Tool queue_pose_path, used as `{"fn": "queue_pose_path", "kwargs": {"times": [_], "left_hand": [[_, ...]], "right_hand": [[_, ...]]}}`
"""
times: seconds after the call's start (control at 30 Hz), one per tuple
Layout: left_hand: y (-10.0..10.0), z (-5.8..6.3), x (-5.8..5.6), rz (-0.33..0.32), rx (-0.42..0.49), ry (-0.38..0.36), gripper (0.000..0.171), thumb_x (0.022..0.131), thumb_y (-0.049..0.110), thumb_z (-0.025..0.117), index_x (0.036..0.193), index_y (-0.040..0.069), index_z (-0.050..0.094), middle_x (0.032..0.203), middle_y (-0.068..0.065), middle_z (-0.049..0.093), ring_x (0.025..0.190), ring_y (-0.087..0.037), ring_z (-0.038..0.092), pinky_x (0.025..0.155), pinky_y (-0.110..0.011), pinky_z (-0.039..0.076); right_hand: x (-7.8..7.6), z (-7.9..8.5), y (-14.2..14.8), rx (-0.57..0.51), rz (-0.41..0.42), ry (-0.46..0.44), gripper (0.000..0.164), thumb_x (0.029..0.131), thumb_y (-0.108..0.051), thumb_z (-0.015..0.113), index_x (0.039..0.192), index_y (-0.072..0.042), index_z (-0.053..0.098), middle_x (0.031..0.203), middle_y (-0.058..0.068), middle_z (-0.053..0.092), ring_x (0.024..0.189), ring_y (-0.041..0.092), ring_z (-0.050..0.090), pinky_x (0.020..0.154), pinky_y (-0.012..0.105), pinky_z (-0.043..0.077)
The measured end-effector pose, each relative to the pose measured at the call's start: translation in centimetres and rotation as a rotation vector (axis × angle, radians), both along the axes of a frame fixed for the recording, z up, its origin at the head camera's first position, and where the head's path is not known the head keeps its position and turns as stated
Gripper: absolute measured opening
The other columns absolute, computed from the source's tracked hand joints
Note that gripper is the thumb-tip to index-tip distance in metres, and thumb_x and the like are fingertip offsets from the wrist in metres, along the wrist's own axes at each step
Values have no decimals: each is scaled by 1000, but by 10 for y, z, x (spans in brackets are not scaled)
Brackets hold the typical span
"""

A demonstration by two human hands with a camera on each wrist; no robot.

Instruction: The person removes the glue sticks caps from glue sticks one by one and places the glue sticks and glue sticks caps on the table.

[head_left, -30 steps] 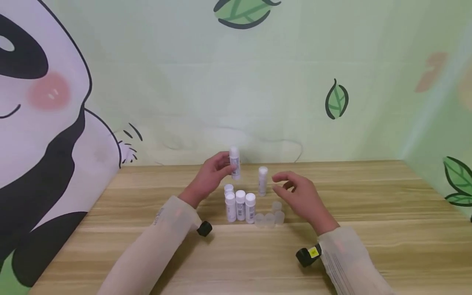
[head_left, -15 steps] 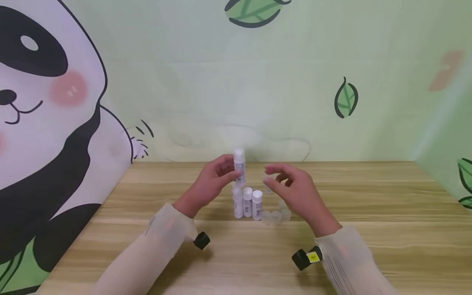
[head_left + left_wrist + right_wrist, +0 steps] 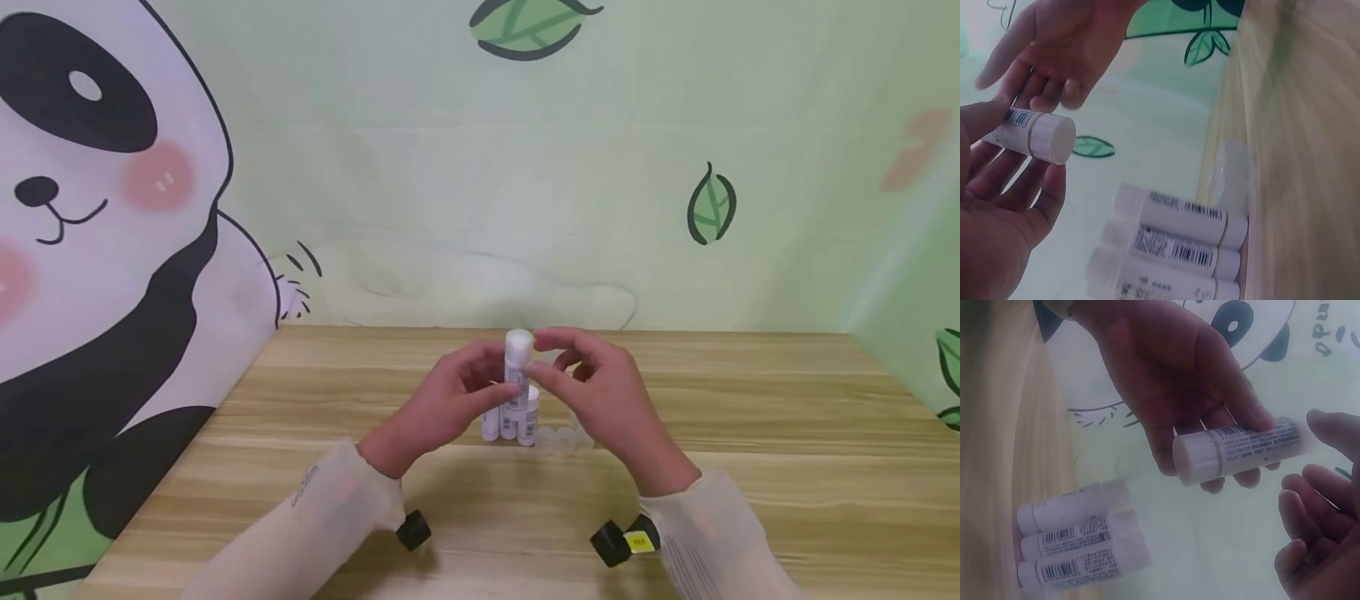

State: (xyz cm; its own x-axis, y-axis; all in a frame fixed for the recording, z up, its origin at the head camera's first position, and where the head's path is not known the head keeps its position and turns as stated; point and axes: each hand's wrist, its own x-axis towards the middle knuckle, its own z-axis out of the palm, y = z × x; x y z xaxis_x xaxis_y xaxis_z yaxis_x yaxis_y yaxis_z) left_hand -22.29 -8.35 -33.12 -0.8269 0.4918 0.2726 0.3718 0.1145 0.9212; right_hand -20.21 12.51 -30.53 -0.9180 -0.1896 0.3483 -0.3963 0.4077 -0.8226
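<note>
My left hand (image 3: 442,408) grips a white glue stick (image 3: 517,379) upright above the table, thumb on the near side of its printed body. Its base faces the camera in both wrist views. My right hand (image 3: 611,392) is at the upper end of this glue stick, thumb and forefinger apart beside the top; whether a fingertip touches it I cannot tell. In the right wrist view the right fingers (image 3: 1310,544) are loosely bent with nothing between them. Several more glue sticks (image 3: 1179,250) stand in a group on the table, partly hidden behind the held one.
Several small translucent caps (image 3: 564,440) lie on the wooden table (image 3: 750,417), right of the standing glue sticks and partly behind my right hand. A green wall (image 3: 420,167) with a panda picture (image 3: 247,275) rises at the table's back edge.
My left hand has brought the glue stick right and lower, toward the right hand. The right hand has come closer to its top. The camera view has shifted slightly left.
</note>
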Motion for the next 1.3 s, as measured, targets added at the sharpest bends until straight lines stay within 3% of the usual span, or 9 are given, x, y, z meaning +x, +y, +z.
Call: {"fn": "queue_pose_path", "kwargs": {"times": [0.23, 0.6, 0.97, 1.2, 1.3], "left_hand": [[9, 0, 9, -9, -16, 50, 33, 93, 18, 65, 125, 17, 58, 118, -5, 67, 100, -19, 65, 87, -37, 55], [13, -1, 13, 26, -41, 43, 34, 92, 18, 66, 125, 18, 58, 118, -5, 67, 100, -19, 66, 87, -34, 55], [13, -4, 12, -9, -39, 33, 35, 94, 18, 64, 128, 18, 57, 118, -6, 66, 101, -20, 66, 87, -37, 55], [13, -7, 12, -40, -43, 3, 34, 94, 15, 64, 127, 16, 56, 116, -9, 66, 98, -20, 66, 83, -49, 56], [12, -7, 12, -49, -37, 5, 34, 94, 16, 64, 127, 16, 57, 116, -9, 66, 98, -20, 66, 83, -49, 56]], "right_hand": [[6, 2, -3, -58, 14, 6, 34, 85, -32, 75, 116, -20, 67, 87, 5, 63, 78, 24, 53, 66, 27, 45], [8, 3, -4, -72, 10, 2, 31, 85, -28, 75, 113, -18, 69, 85, 6, 62, 75, 24, 52, 63, 25, 45], [10, 6, -3, -54, 30, 15, 29, 87, -25, 73, 114, -16, 68, 87, 5, 63, 76, 25, 53, 62, 24, 46], [10, 8, -1, -57, 18, 42, 30, 88, -24, 72, 116, -13, 68, 86, 6, 64, 75, 22, 54, 63, 24, 47], [10, 8, 0, -69, 13, 53, 30, 89, -23, 71, 117, -13, 68, 86, 6, 63, 76, 22, 54, 63, 24, 47]]}}
